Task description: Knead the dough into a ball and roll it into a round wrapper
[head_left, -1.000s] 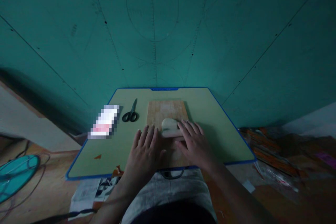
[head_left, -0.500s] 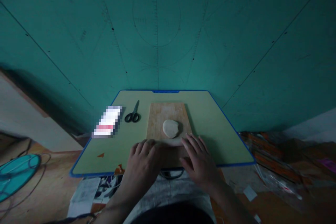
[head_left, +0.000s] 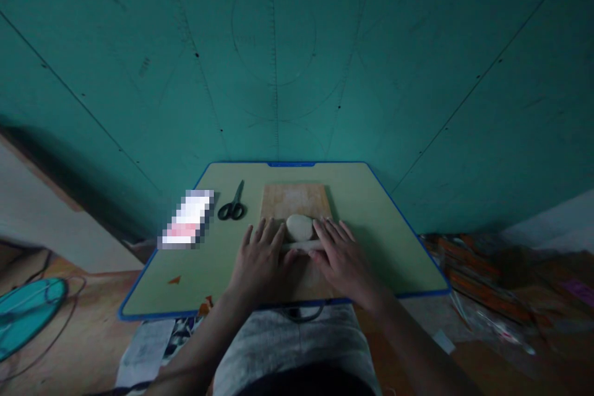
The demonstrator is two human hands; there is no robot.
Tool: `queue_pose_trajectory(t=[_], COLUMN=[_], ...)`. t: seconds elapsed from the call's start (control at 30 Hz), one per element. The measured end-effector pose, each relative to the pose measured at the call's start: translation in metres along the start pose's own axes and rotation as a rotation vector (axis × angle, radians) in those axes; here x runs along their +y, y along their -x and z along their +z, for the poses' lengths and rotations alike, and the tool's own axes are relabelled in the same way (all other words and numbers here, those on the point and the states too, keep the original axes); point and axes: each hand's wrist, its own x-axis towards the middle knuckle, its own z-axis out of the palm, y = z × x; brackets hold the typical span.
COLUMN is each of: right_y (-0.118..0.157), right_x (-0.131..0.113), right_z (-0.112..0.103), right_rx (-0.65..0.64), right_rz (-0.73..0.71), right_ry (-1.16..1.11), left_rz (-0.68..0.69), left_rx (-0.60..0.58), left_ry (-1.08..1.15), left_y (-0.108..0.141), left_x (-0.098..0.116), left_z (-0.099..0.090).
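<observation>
Two bare arms reach in from the bottom of the frame. The left forearm [head_left: 197, 334] slants up from the lower left, the right forearm [head_left: 417, 337] from the lower right. The left hand [head_left: 260, 258] and the right hand [head_left: 343, 258] lie palm down just below the centre, side by side and apart, backs facing the camera. The left hand's fingers are extended and slightly spread, pointing toward the top; its thumb [head_left: 288, 257] angles inward. The right hand's fingers slant up and left, closer together, its thumb also turned inward.
</observation>
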Motion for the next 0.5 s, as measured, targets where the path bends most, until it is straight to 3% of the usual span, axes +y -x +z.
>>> queue_pose_trajectory(t=[0.23,0.5], right_y=[-0.006,-0.020], right_x=[-0.002,-0.012], right_z=[-0.005,-0.015], right_rx=[-0.022,-0.067], right_rz=[0.017,0.175], right_ry=[0.011,0.130], left_rz=[-0.026,-0.017], left_rx=[0.002,0.053], left_ry=[0.037,0.078], left_y=[-0.004,-0.018], left_x=[0.002,-0.003], left_z=[0.002,-0.003])
